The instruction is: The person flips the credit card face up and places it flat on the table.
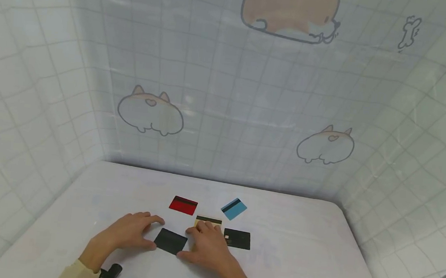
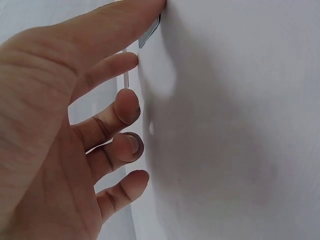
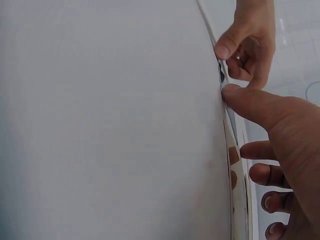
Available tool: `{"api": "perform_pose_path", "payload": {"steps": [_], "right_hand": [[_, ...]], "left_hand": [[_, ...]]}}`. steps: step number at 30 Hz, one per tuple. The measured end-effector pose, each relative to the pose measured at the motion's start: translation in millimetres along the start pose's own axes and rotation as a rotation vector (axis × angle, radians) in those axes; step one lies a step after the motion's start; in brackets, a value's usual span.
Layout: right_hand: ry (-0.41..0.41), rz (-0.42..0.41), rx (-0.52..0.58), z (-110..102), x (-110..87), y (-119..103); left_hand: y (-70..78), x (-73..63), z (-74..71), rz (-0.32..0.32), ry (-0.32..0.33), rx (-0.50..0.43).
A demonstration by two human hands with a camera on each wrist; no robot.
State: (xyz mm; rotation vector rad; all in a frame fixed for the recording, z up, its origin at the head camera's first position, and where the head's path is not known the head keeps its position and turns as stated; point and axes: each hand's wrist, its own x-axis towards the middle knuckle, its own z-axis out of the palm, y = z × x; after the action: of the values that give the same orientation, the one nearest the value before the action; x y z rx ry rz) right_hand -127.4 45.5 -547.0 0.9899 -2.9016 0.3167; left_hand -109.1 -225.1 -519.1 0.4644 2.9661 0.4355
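Note:
A dark grey card [image 1: 170,241] lies flat on the white table between my two hands in the head view. My left hand [image 1: 130,232] rests at its left, fingers spread and loosely bent, thumb tip right at the card's lower left corner. On the other side, my right hand [image 1: 208,246] has its thumb by the card's lower right corner, and its fingers reach over a yellow card [image 1: 208,220], hiding much of it. Seen from the left wrist, a sliver of card [image 2: 149,34] shows beside the thumb [image 2: 100,27].
Beyond the hands lie a red card [image 1: 183,205] and a blue card [image 1: 234,209], both with dark stripes. A black card [image 1: 238,239] sits just right of my right hand. Patterned curtain walls [image 1: 228,89] enclose the white table [image 1: 298,237] at the back and sides.

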Motion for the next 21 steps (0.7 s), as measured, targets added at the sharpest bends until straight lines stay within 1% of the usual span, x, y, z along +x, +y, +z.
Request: {"api": "perform_pose_path", "payload": {"steps": [3,7,11,15,21], "right_hand": [[-0.025,0.011,0.01,0.1,2.0,-4.6],[-0.055,0.022,0.003,-0.3,5.0,-9.2],[-0.061,0.026,-0.017,-0.5,7.3,-11.8],[-0.062,0.026,-0.03,-1.4,8.5,-12.8],[-0.073,0.036,-0.003,-3.5,10.5,-13.7]], "left_hand": [[1.2,0.4,0.3,0.005,0.001,-0.006],[2.3,1.3,1.2,-0.016,-0.008,-0.006],[2.3,1.6,1.1,-0.03,-0.014,-0.01],[1.1,2.1,0.9,-0.011,-0.014,-0.007],[-0.8,2.4,1.6,0.01,-0.006,0.004]]}}
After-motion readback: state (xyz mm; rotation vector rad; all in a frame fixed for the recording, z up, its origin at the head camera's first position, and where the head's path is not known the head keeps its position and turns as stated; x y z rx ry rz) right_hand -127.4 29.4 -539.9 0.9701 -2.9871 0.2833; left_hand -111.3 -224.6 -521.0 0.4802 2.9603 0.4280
